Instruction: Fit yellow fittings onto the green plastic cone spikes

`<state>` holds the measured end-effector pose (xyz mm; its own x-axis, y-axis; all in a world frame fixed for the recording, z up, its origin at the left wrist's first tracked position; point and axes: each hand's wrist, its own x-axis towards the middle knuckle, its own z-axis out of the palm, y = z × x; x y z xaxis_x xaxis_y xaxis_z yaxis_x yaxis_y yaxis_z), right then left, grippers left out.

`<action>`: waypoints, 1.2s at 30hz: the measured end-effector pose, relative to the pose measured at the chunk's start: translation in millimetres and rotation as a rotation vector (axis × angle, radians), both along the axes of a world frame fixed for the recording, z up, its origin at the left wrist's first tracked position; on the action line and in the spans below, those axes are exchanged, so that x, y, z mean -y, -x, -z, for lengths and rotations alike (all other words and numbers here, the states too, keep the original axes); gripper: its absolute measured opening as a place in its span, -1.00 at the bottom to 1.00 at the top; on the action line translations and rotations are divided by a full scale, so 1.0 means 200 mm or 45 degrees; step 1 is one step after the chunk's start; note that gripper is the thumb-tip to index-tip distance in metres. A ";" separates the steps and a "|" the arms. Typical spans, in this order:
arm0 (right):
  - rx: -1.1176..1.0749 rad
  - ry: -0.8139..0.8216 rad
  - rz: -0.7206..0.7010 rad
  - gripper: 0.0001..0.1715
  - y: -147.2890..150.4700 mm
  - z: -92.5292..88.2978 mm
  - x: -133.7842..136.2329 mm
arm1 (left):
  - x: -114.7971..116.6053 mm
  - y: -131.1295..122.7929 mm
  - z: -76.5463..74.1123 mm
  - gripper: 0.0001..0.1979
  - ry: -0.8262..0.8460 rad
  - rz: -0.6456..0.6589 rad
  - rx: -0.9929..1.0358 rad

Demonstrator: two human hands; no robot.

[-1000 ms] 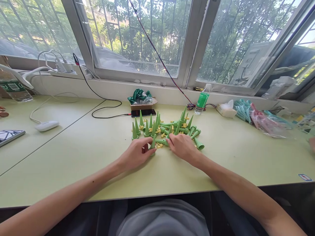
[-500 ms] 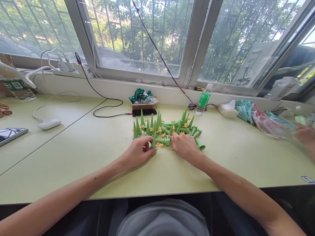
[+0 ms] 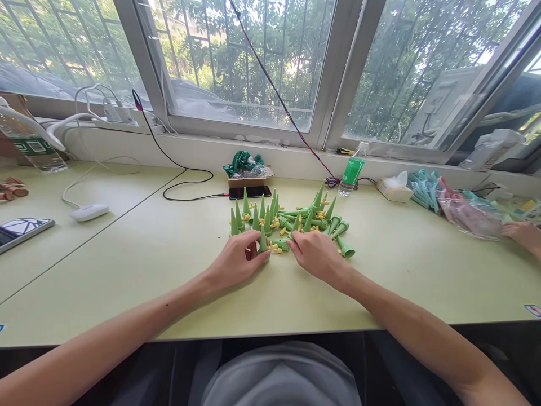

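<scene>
My left hand (image 3: 236, 256) is closed around the base of a green plastic watering spike (image 3: 262, 239), which stands upright with its tip up. Beside it a yellow valve (image 3: 276, 248) juts out to the right. The fingers of my right hand (image 3: 316, 255) are pressed together at the near edge of the pile, by the end of a lying green spike (image 3: 279, 243); what they pinch is hidden. Behind my left hand several green spikes (image 3: 245, 203) stand upright. More spikes (image 3: 346, 247) lie on their sides at the right, with yellow valves among them.
Behind the pile are a black phone (image 3: 249, 193) on a cable and a small cardboard box (image 3: 248, 181). A water bottle (image 3: 351, 170), a tissue pack (image 3: 395, 187) and bagged pink pieces (image 3: 460, 206) are at the right. Another person's hand (image 3: 524, 234) is at the far right.
My right hand has shifted slightly down toward the lying spike's end. My left hand keeps its hold on the upright spike. The other person's hand has moved lower at the far right.
</scene>
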<state>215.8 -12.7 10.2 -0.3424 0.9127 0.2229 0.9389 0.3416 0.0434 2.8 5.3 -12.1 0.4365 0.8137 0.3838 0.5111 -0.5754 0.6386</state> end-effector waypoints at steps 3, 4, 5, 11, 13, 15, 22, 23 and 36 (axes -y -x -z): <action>-0.060 -0.038 -0.168 -0.70 0.01 0.02 0.01 | 0.01 0.00 -0.01 -0.89 0.018 0.013 0.054; -0.061 -0.032 -0.214 -0.70 0.02 0.02 0.01 | 0.01 0.00 -0.01 -0.89 0.022 0.020 0.063; -0.060 -0.022 -0.249 -0.70 0.03 0.03 0.01 | 0.02 0.00 -0.01 -0.89 0.026 0.026 0.066; -0.120 0.077 -0.320 -0.79 0.04 0.04 0.02 | 0.01 0.00 -0.02 -0.87 -0.006 -0.061 0.073; -0.101 0.120 -0.343 -0.81 0.04 0.05 0.02 | 0.00 0.00 -0.01 -0.83 -0.011 -0.109 0.111; -0.063 0.146 -0.361 -0.82 0.05 0.05 0.02 | -0.01 0.01 -0.01 -0.79 0.020 -0.142 0.185; -0.047 0.147 -0.341 -0.80 0.05 0.07 0.01 | -0.01 0.01 -0.03 -0.75 0.244 -0.147 0.434; -0.059 0.142 -0.319 -0.79 0.05 0.07 0.01 | -0.01 0.01 -0.03 -0.74 0.281 -0.115 0.440; -0.361 0.018 -0.140 -0.80 0.04 0.06 0.02 | 0.00 0.00 0.00 -0.78 0.097 0.014 -0.004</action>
